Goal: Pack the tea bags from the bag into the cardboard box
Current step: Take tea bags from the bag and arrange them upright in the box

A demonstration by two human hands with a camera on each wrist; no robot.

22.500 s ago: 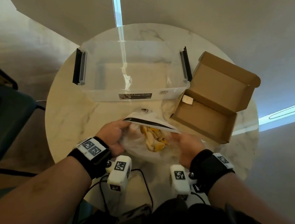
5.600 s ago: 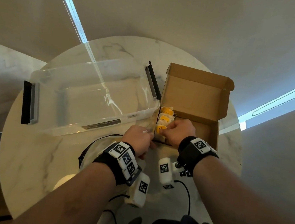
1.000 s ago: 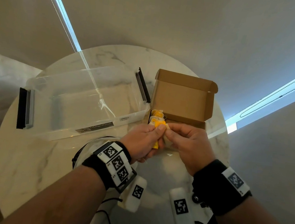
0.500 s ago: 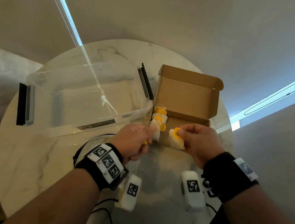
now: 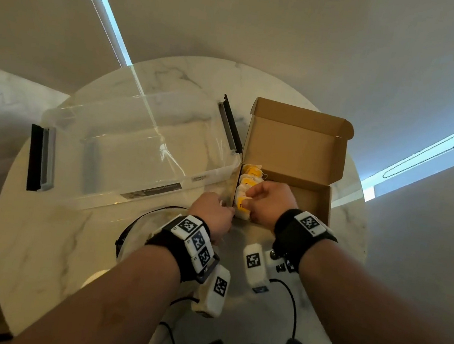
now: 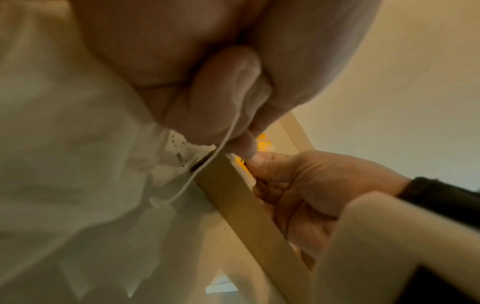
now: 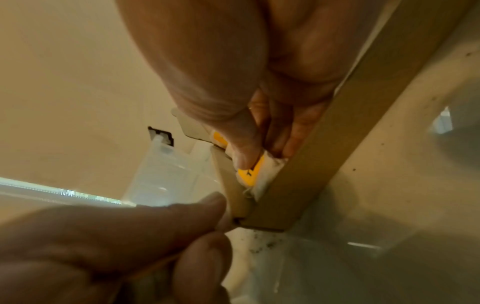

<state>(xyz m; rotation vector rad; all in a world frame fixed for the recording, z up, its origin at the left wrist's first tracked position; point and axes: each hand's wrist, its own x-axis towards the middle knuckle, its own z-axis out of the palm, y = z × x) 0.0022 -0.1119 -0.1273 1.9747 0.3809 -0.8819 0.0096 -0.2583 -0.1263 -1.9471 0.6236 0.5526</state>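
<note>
Cardboard box (image 5: 314,199) on the table holds tea bags (image 5: 247,180); right hand (image 5: 269,202) pinches 1 into its near-left corner while left hand (image 5: 212,213) pinches a string, which could snag.

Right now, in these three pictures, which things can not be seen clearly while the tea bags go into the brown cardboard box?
- Head view: the right hand covers part of the brown cardboard box floor, so the count of yellow-tagged tea bags is unsure.
- Head view: the clear plastic bag lies partly under the left forearm; its contents are hidden.
- Left wrist view: blurred; the left hand pinches a white string, whose far end is unclear.
</note>
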